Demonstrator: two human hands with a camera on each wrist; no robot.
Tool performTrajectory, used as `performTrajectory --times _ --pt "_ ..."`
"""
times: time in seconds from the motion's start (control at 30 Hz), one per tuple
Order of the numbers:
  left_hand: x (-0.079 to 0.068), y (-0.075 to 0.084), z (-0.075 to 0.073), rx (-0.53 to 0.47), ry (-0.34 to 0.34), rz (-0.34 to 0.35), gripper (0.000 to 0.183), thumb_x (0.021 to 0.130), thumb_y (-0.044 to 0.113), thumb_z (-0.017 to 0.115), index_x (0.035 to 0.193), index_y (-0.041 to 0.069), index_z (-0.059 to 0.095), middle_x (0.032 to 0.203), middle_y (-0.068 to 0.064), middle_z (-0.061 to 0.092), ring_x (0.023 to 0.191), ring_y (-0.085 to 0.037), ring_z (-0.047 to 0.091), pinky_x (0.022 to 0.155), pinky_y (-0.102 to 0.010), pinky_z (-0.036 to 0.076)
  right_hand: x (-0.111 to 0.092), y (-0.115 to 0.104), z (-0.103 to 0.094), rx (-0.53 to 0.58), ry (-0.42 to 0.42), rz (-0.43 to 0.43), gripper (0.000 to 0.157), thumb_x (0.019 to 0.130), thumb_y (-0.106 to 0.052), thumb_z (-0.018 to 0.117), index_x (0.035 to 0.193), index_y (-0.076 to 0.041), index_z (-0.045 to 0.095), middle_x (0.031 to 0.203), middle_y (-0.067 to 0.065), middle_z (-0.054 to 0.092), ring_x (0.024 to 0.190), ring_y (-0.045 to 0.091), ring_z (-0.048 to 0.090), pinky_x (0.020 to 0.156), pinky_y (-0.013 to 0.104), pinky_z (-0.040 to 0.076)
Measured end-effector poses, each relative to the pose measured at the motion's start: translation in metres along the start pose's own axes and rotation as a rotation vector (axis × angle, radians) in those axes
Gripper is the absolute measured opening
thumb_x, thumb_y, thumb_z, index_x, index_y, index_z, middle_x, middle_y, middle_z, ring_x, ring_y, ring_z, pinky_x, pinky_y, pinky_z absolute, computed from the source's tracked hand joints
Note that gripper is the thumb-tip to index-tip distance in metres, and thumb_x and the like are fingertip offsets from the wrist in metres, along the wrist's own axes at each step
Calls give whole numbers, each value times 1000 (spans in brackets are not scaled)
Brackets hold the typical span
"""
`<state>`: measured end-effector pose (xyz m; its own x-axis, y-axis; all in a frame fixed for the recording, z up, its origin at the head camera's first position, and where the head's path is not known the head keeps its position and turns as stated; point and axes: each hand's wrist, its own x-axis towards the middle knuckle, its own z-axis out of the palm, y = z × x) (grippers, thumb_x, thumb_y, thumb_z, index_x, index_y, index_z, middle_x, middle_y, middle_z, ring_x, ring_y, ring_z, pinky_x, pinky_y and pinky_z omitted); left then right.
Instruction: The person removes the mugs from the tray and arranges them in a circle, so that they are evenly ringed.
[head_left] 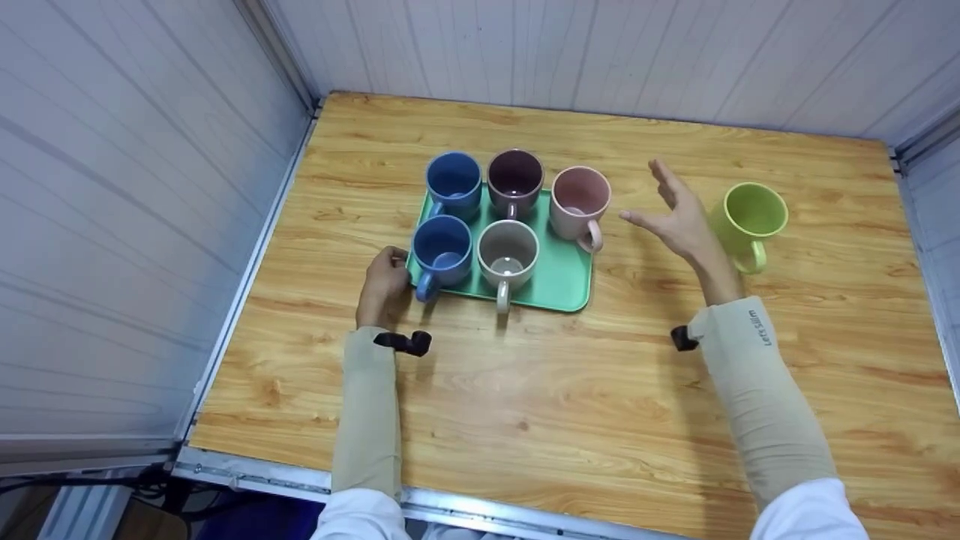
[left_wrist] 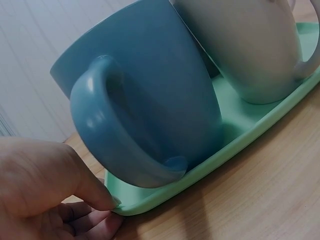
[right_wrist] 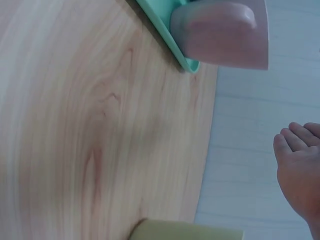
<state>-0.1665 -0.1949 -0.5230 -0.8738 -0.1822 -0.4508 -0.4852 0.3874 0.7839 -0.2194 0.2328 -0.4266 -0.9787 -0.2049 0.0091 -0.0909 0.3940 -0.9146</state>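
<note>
A green tray (head_left: 564, 281) carries several mugs. At its left corner my left hand (head_left: 384, 281) pinches the rim, thumb on top and fingers curled below in the left wrist view. Closest to that hand is a blue mug (left_wrist: 165, 85), with a greyish-white mug (head_left: 508, 255) to its right. Behind them stand another blue mug (head_left: 454, 184), a dark purple mug (head_left: 515, 180) and a pink mug (head_left: 581, 202). My right hand (head_left: 679, 217) is raised with fingers spread and nothing held, between the pink mug and a lime-green mug (head_left: 750, 217).
The wooden table (head_left: 525, 405) holds the tray near its middle, with the lime-green mug standing off the tray at the right. Pale panel walls (head_left: 465, 52) enclose the back and sides. A metal edge (head_left: 255, 472) runs along the front.
</note>
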Motion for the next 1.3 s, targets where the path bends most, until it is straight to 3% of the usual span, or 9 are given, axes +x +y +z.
performTrajectory --times 0.47,0.73,0.93,1.13,1.3 --pt "0 -3 1 -38 -2 -20 30 94 5 43 123 3 51 102 -7 50 96 -20 47 87 -31 39 6 2 41 5 -37 45 97 79 -19 78 151 2 15 157 17 18 146 30 17 118 37 16" --pt "0 -2 2 3 12 30 34 91 1 40 123 -1 51 104 -10 52 98 -22 48 88 -31 40 20 29 51 10 -14 38 101 77 -24 80 151 -1 16 158 14 18 146 26 18 118 36 17" --pt "3 -2 1 55 13 32 38 88 0 37 123 -1 51 114 -14 54 106 -25 49 94 -34 39 27 41 57 0 -11 98 102 77 -33 79 153 -10 15 159 9 16 146 23 18 118 37 17" --pt "3 -2 1 73 26 34 35 91 3 37 123 0 52 109 -13 53 104 -25 48 95 -36 39 30 43 62 17 -3 77 104 76 -33 80 153 -8 16 158 11 21 145 21 21 117 36 18" --pt "4 -3 1 56 26 37 37 87 0 39 121 0 53 111 -14 55 105 -25 50 95 -35 40 31 40 65 -12 4 87 107 75 -37 80 153 -7 14 158 12 21 145 21 21 118 37 17"
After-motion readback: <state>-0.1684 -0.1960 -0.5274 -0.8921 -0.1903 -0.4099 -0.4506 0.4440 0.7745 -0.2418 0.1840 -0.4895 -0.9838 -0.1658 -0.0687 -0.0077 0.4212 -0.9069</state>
